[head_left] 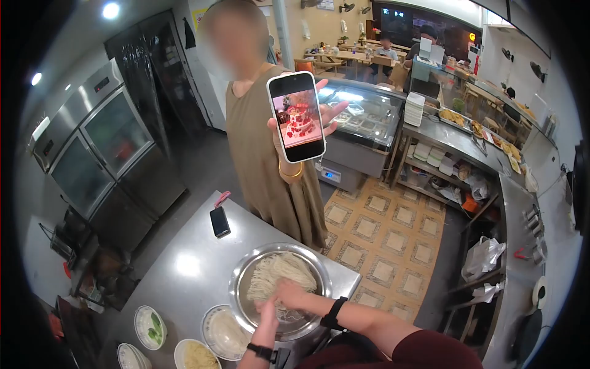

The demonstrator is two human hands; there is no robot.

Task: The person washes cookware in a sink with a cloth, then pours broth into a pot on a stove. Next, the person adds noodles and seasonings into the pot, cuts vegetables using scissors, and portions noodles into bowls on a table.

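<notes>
A wide steel bowl [324, 289] on the steel table holds a heap of pale noodles [279, 270]. Both of my hands are inside the bowl, close together at its near side. My right hand [290, 294] reaches in from the right, its curled fingers down among the noodles. Just left of it, my left hand [267, 309] is closed on noodles by the bowl's near left part. The fingertips of both hands are partly hidden. Against the bowl's left side stands a patterned bowl [209, 329] with pale contents.
Another person holds up a phone [298, 117] with a cake picture across the steel table [166, 261]. A dark phone [219, 221] with a pink strap lies there. Near the front are a bowl with green leaves [149, 327] and a bowl of yellowish shreds [196, 355].
</notes>
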